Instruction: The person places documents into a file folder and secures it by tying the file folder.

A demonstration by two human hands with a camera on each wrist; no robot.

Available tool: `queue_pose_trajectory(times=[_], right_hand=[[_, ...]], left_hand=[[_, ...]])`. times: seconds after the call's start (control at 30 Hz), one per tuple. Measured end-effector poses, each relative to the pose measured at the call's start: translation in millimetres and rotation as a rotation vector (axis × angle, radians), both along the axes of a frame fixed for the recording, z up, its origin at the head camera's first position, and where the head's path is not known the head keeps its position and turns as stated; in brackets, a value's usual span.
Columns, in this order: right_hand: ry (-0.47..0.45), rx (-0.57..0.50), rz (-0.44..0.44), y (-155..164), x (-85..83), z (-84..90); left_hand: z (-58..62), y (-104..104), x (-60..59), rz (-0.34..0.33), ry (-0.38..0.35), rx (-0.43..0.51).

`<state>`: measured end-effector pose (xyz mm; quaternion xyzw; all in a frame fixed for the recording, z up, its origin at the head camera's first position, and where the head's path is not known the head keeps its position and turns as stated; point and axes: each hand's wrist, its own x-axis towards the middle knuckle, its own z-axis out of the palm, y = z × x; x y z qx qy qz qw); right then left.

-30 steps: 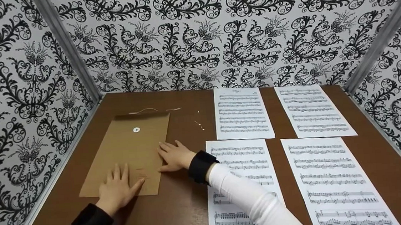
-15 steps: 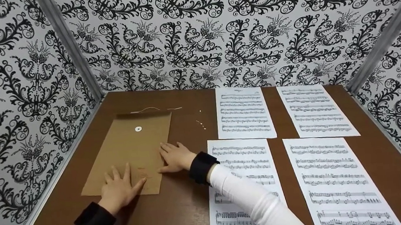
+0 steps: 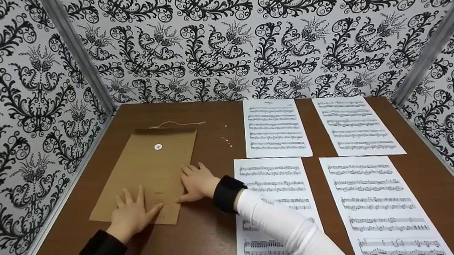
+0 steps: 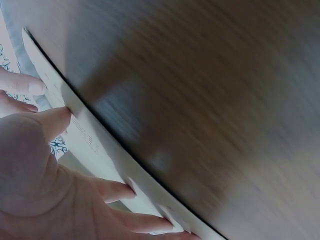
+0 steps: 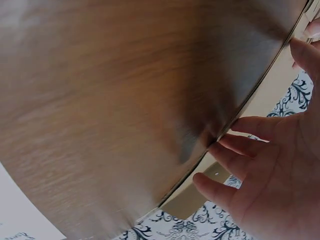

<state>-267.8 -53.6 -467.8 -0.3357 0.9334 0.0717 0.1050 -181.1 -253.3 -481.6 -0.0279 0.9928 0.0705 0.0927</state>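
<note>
A brown kraft envelope [image 3: 155, 165] lies flat on the left half of the table, with small print near its close end. Near its far end is a white round button [image 3: 158, 147], and a thin string [image 3: 178, 124] lies just beyond. My left hand [image 3: 131, 211] rests spread on the envelope's near end, thumb toward the print. Along the right edge lies my right hand [image 3: 199, 183], fingertips on the border. In the left wrist view, the left fingertips press on the envelope [image 4: 95, 137]. The right wrist view shows right fingertips along the envelope's edge [image 5: 265, 97].
Several sheets of printed music stand in two columns on the right, among them a far sheet [image 3: 276, 129] and a near one [image 3: 383, 208]. My right forearm crosses another sheet [image 3: 269, 173]. Small white specks [image 3: 227, 141] dot the brown table [image 3: 196, 247]. Patterned walls [image 3: 220, 43] enclose it.
The envelope has turned slightly clockwise, its far end shifting right and its near right corner coming closer. The right hand has come slightly nearer along the edge. More of the string shows.
</note>
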Motion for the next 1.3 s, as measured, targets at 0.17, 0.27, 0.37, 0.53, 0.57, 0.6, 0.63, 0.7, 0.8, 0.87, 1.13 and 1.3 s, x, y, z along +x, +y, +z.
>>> queue_pose_trajectory(times=[0.17,0.27,0.37,0.53,0.57,0.6,0.63,0.7,0.8,0.87,1.13,1.3], right_hand=[[0.022,0.028,-0.001,-1.3,5.4,0.3],[0.031,0.033,0.007,-1.0,9.1,1.1],[0.04,0.033,0.018,-0.1,12.5,1.4],[0.037,0.021,0.029,2.4,17.1,0.2],[0.033,0.018,0.03,2.8,17.8,0.1],[0.032,0.018,0.031,3.2,18.5,0.0],[0.03,0.019,0.031,3.5,19.2,0.2],[0.031,0.022,0.035,4.0,20.7,0.4],[0.038,0.031,0.054,4.7,23.6,0.2],[0.05,0.034,0.07,5.4,25.7,-0.1],[0.084,0.028,0.103,8.0,30.7,-2.9],[0.102,0.028,0.12,8.0,33.9,-3.1]], left_hand=[[1.2,-3.2,-1.9,0.01,-0.01,0.045],[1.4,-6.2,-3.1,0.015,-0.022,0.069],[1.9,-8.6,-3.9,0.017,-0.028,0.086],[4.2,-11.5,-4.4,0.018,-0.04,0.121],[4.8,-12.0,-4.5,0.019,-0.045,0.128],[5.3,-12.4,-4.5,0.019,-0.05,0.134],[5.6,-13.1,-4.6,0.018,-0.052,0.135],[6.2,-14.0,-5.0,0.019,-0.056,0.139],[6.6,-15.3,-5.5,0.023,-0.059,0.14],[6.3,-15.8,-5.7,0.024,-0.057,0.14],[4.2,-17.6,-5.9,0.015,-0.023,0.113],[2.4,-18.4,-5.3,0.018,-0.016,0.112]])
